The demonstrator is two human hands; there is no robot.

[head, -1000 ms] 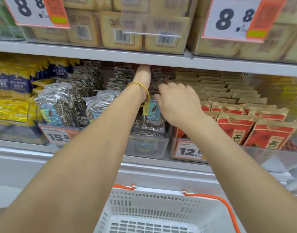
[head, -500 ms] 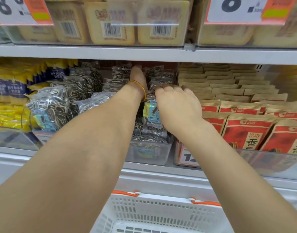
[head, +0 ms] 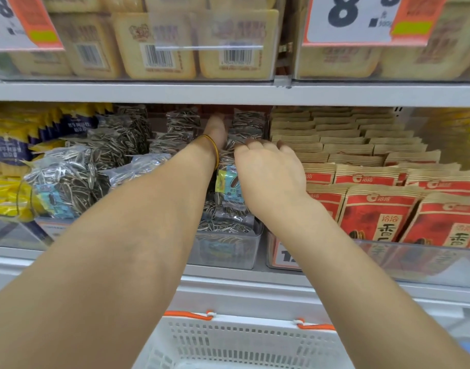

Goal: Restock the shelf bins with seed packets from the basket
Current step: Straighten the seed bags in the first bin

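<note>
Clear seed packets (head: pixel 228 187) of striped sunflower seeds stand in a row in a clear shelf bin (head: pixel 228 251) at the middle of the shelf. My left hand (head: pixel 216 129), with a yellow band on the wrist, reaches deep into this bin between the packets, and its fingers are hidden. My right hand (head: pixel 268 171) lies palm down on the front packets, fingers curled over a packet's top edge. The white basket (head: pixel 241 342) with orange handles sits below the shelf; the part in view holds nothing.
A second bin of clear seed packets (head: pixel 66 185) stands to the left, with yellow and blue packets (head: pixel 4 193) beyond it. Red and tan packets (head: pixel 375 214) fill the bin on the right. The upper shelf edge (head: pixel 228 93) hangs close above my hands.
The view has closed in on the shelf. My left hand stays deep in the bin. My right hand has settled a little lower over the front packets.
</note>
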